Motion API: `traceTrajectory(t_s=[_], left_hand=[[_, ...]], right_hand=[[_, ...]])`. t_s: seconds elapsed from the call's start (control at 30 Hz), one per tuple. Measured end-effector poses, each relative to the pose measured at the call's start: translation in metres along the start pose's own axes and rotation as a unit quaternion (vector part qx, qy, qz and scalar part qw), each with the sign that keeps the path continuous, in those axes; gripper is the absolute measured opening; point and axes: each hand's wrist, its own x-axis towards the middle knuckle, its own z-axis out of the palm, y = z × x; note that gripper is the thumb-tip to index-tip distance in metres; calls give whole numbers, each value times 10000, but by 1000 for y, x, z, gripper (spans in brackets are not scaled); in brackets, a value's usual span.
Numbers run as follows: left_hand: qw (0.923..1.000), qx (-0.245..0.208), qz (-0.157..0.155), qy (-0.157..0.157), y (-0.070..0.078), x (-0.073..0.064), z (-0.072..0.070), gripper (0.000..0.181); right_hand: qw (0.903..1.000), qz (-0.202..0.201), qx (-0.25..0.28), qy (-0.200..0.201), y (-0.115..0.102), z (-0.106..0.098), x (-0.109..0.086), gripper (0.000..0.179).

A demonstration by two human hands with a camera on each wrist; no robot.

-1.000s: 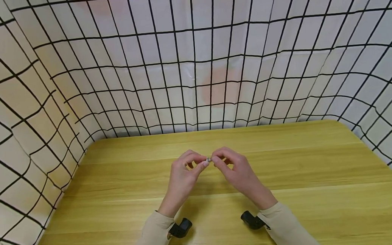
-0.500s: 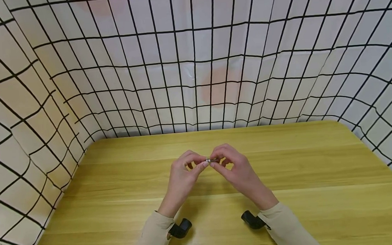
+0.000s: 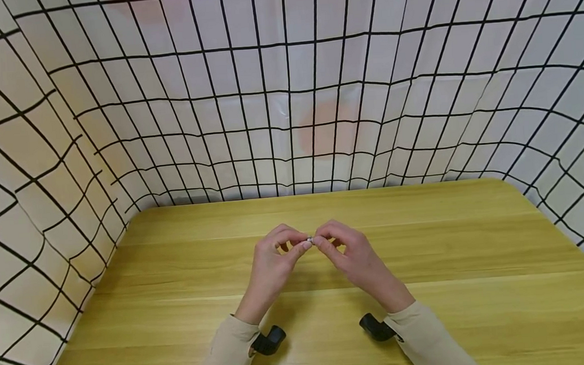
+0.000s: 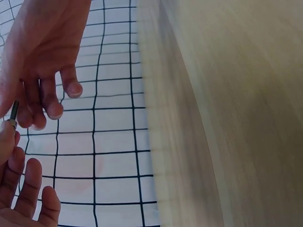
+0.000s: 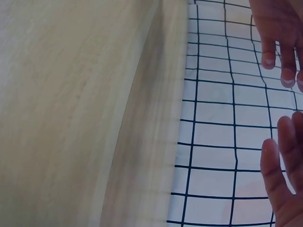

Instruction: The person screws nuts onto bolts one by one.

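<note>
A small metal bolt [image 3: 310,239] sits between the two hands, above the wooden table. In the left wrist view its dark threaded shaft [image 4: 15,109] shows, with a light nut-like collar [image 4: 13,123] at the lower end. My left hand [image 3: 272,258] pinches the collar end between thumb and index finger. From the other side, my right hand [image 3: 354,250] holds the shaft with thumb and index fingertips, hiding most of it in the head view. The other fingers of both hands spread loosely. In the right wrist view the bolt is out of frame.
The wooden table [image 3: 205,324] reaches back to a white wall [image 3: 246,112] with a black grid, which also runs along both sides. A black wrist camera [image 3: 269,341] sits at the left cuff, and another black camera [image 3: 375,328] at the right.
Half a second ago the right fingertips were parted, showing the shaft's length. They have since come together over it again. The left hand has stayed in place.
</note>
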Motion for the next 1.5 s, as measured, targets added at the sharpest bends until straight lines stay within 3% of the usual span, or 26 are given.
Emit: traceTrajectory(t_s=[0.17,0.33,0.5,0.83,1.1,1.5], left_hand=[[10000,13,21,38,0,0,1,3],[10000,40,13,68,0,1,1,4],[9999,95,-16,50,-1,1,1,5],[9999,78,-85,35,1,1,-1,5],[9999,140,-26,19,-32,5,4,5],[9994,280,184,76,-41,5,2,4]], right_hand=[[9996,101,123,235,0,-1,0,14],[9993,-180,268,211,-13,-3,3,27],[9988,-453,81,162,-4,-1,2,21],[9990,-414,-142,108,2,0,1,17],[9990,-412,-153,53,2,-1,3,10],[9998,-117,-113,102,6,-7,2,17]])
